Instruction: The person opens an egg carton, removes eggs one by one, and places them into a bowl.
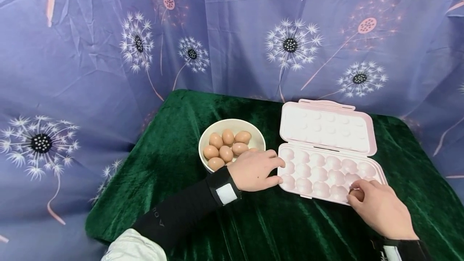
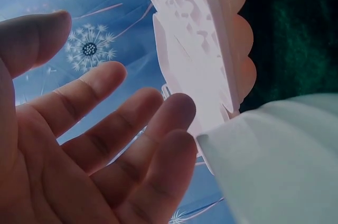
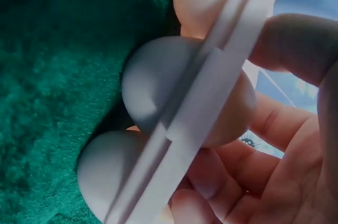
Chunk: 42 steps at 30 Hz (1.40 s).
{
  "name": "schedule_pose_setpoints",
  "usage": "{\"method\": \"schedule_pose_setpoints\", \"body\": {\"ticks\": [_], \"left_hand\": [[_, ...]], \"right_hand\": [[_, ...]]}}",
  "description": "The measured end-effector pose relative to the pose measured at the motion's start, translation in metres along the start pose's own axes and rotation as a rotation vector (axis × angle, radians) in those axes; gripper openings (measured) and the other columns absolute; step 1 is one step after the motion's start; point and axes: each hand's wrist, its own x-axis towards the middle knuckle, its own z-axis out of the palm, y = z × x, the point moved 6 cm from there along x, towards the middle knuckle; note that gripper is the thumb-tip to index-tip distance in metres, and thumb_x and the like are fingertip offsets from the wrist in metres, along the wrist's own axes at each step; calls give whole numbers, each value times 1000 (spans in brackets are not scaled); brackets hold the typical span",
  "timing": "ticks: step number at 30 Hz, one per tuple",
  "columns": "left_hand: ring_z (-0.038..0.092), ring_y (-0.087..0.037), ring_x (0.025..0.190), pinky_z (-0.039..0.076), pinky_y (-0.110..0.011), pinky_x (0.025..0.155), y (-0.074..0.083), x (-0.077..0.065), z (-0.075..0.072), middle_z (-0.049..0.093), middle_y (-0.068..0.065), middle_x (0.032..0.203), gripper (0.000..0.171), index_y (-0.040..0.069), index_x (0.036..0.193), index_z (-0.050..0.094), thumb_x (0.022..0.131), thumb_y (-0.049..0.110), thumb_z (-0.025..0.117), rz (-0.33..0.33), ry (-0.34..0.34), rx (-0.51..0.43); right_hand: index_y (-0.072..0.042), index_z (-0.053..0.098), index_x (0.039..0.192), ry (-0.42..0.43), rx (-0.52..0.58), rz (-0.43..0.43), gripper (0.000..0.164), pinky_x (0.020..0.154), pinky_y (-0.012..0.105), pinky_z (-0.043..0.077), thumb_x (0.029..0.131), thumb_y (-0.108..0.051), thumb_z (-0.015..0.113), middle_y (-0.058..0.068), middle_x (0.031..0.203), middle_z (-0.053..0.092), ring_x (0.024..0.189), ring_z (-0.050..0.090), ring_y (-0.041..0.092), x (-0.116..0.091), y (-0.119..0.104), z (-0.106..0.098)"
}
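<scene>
A pale pink egg carton (image 1: 314,189) lies with its lid (image 1: 328,128) folded back, its cups facing up. My right hand (image 1: 385,208) grips a brown egg (image 1: 357,195) at the carton's front right cups. In the right wrist view, fingers and thumb surround the egg (image 3: 240,115) behind the carton's rim (image 3: 203,97). Reaching past the bowl's right side, my left hand (image 1: 253,170) has its fingertips by the carton's left edge; whether they touch it, I cannot tell. In the left wrist view, that hand (image 2: 100,150) holds nothing, its fingers loosely bent.
A cream bowl (image 1: 232,122) with several brown eggs (image 1: 226,154) stands left of the carton, partly hidden by my left hand. Dark green velvet cloth (image 1: 163,152) covers the table. A purple dandelion-print curtain (image 1: 246,43) hangs behind.
</scene>
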Motion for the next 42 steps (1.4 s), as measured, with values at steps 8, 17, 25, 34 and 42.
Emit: {"method": "schedule_pose_setpoints", "body": {"ticks": [8, 17, 25, 34, 42], "left_hand": [[59, -6, 94, 48, -24, 73, -1, -2, -2, 64, 7, 119, 38, 25, 130, 67, 99, 47, 61, 6, 2, -27], [61, -10, 96, 49, -25, 79, -5, -6, -2, 64, 6, 119, 37, 24, 130, 67, 99, 44, 62, 11, 19, -69], [61, -7, 98, 47, -22, 84, -10, -8, -7, 63, 4, 121, 37, 20, 131, 66, 101, 42, 61, 15, 21, -121], [60, -6, 98, 47, -21, 81, -13, -8, -9, 62, 5, 122, 38, 21, 132, 65, 101, 42, 60, 15, 36, -127], [61, -6, 95, 48, -21, 73, -13, -8, -13, 61, 4, 123, 40, 22, 135, 62, 100, 42, 62, 11, 88, -118]], "right_hand": [[-12, 72, 100, 23, -3, -10, 17, 57, 38, 42, 88, -23, 66, 0, 82, 60, 77, 54, 27, 2, -1, 0], [-8, 73, 107, 51, -1, -6, 23, 61, 52, 48, 90, -22, 68, 4, 86, 68, 83, 61, 33, 0, 2, -8], [-3, 70, 107, 252, 39, -24, 24, 76, 63, 40, 92, -23, 71, 20, 94, 64, 91, 52, 47, 1, -4, -31], [-3, 68, 114, 339, 143, -90, 30, 78, 56, 39, 96, -26, 68, 17, 100, 63, 97, 51, 43, 10, -19, -46], [-7, 72, 107, 404, 236, -227, 22, 62, 23, 39, 92, -23, 75, 4, 87, 63, 77, 57, 23, 26, -56, -50]]}}
